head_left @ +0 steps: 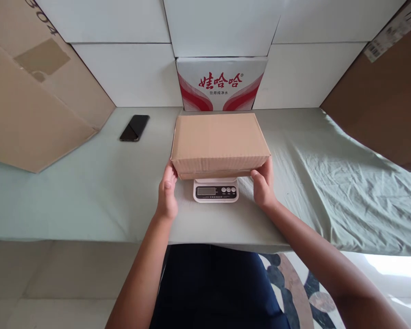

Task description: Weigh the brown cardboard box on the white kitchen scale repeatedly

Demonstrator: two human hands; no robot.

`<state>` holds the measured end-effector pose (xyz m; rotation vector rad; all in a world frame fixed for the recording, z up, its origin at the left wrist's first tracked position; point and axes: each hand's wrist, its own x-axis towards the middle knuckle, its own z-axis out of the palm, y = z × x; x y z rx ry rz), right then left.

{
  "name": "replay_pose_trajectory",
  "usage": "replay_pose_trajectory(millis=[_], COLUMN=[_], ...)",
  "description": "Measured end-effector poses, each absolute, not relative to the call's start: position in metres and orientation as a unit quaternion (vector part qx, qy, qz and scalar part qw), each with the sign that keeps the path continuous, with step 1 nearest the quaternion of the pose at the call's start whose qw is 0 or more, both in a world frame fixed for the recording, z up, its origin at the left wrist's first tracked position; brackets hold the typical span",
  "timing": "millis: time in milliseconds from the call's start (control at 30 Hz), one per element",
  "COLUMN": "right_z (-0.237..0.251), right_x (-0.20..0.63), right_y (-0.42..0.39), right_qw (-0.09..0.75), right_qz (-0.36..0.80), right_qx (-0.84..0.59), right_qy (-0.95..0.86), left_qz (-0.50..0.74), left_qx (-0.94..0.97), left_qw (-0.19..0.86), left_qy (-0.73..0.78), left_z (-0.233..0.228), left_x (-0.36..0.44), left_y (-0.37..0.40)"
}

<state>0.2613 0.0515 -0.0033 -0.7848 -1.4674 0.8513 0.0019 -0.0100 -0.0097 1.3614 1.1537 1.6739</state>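
Taking the scale (215,190) as the landmark: far to its left and further back a black phone (134,128) lies flat on the green cloth (71,201), well clear of everything. Just left of the scale, the left hand (167,194) stands on edge with its fingers curled loosely against the near left corner of the cardboard box (219,142), more steadying than gripping. The box sits above the scale, hiding the platform, so I cannot tell whether its full weight rests there; it overhangs on both sides and to the back. That overhang is the risk: uneven pressure from either hand could tip the box off the small platform, or falsify the reading. Just right of the scale, the right hand (263,185) cups the near right corner, fingers bent under the edge. Behind the scale a printed carton (222,84) stands close, where the box could rub.
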Motion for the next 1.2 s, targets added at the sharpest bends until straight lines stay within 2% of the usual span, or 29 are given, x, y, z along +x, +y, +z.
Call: replay_pose_trajectory(millis=[233,433,600,767,1200], right_z=[-0.001,0.019,0.009,-0.019,-0.023], right_x=[0.261,0.252,0.236,0.234,0.236], right_y=[0.059,0.120,0.180,0.196,0.194], right_qw=[0.613,0.642,0.630,0.592,0.595], right_qz=[0.385,0.324,0.332,0.335,0.355], right_qx=[-0.336,-0.329,-0.362,-0.388,-0.397], right_qy=[-0.603,-0.612,-0.601,-0.622,-0.602], left_qz=[0.643,0.661,0.702,0.698,0.697], left_qx=[0.529,0.539,0.452,0.401,0.402], left_qw=[0.372,0.367,0.376,0.396,0.398], left_qy=[0.409,0.373,0.401,0.442,0.440], left_z=[0.010,0.040,0.006,-0.030,-0.029], left_x=[0.006,0.000,0.000,-0.005,-0.006], left_y=[0.009,0.089,0.148,0.162,0.158])
